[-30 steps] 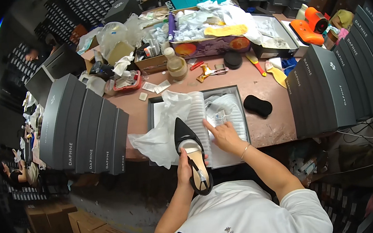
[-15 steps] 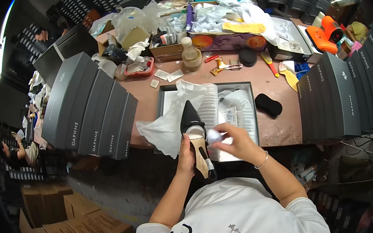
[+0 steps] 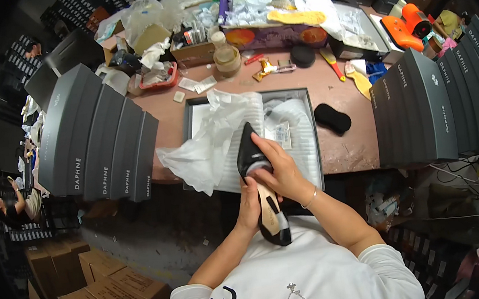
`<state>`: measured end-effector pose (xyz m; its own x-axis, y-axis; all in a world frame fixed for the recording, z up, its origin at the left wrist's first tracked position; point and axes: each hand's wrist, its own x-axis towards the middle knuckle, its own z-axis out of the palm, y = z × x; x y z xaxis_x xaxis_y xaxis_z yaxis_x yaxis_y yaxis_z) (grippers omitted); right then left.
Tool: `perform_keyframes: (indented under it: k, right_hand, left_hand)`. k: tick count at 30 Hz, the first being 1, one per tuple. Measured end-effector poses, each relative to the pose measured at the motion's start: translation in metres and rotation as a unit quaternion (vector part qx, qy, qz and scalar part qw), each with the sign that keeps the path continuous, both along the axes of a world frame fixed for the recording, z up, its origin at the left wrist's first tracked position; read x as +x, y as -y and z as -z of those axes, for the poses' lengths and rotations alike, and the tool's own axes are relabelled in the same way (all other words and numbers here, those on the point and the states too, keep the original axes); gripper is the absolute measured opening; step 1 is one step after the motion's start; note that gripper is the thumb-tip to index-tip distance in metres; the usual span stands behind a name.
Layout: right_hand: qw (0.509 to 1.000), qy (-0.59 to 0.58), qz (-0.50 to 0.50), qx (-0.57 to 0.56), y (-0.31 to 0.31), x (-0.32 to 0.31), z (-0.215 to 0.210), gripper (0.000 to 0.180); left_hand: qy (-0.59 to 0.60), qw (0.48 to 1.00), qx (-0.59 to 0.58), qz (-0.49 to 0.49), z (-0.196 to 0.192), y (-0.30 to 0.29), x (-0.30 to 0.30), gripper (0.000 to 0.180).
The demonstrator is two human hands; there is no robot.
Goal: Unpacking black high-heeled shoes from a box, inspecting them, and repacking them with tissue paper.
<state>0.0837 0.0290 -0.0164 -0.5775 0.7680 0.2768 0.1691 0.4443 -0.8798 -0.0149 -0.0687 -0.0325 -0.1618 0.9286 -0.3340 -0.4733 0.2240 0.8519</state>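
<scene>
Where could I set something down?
Best: bare brown tabletop around the black waisted pad, between the open grey cardboard shoebox and the right grey box stack. Narrower: between shoebox and left grey box stack. The back is crowded around the purple patterned carton.

Tissue paper [image 3: 194,159] lies in an open shoebox [image 3: 289,94] on the table [image 3: 344,154] and over its left side. Left of the shoebox stands one row of boxes [image 3: 86,141]; right of it, a pad [image 3: 332,118], then a second row [image 3: 412,112]; behind it, a bottle [image 3: 227,59] and a carton [image 3: 275,36]; over its near side, a shoe [image 3: 245,152] between left hand [image 3: 249,206] and right hand [image 3: 283,171].
</scene>
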Motion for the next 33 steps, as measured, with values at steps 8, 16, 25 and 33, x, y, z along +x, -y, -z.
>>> perform_keyframes:
  k: [8, 16, 25, 33]
  right_hand:
    - [0.989, -0.112, -0.082, 0.051, -0.017, 0.004, -0.044, 0.087]
    - [0.962, -0.073, -0.177, -0.195, 0.031, 0.051, 0.007, 0.084]
    - [0.972, -0.087, -0.113, -0.188, 0.051, 0.027, -0.007, 0.026]
    - [0.982, -0.057, -0.148, -0.098, 0.054, 0.016, -0.034, 0.026]
  left_hand:
    - [0.039, 0.984, 0.158, 0.069, -0.008, -0.022, -0.043, 0.069]
    - [0.292, 0.920, 0.182, 0.187, -0.012, -0.033, -0.081, 0.054]
    - [0.711, 0.692, 0.111, 0.054, 0.042, -0.032, -0.037, 0.041]
    - [0.643, 0.748, 0.129, 0.101, 0.029, -0.023, -0.018, 0.023]
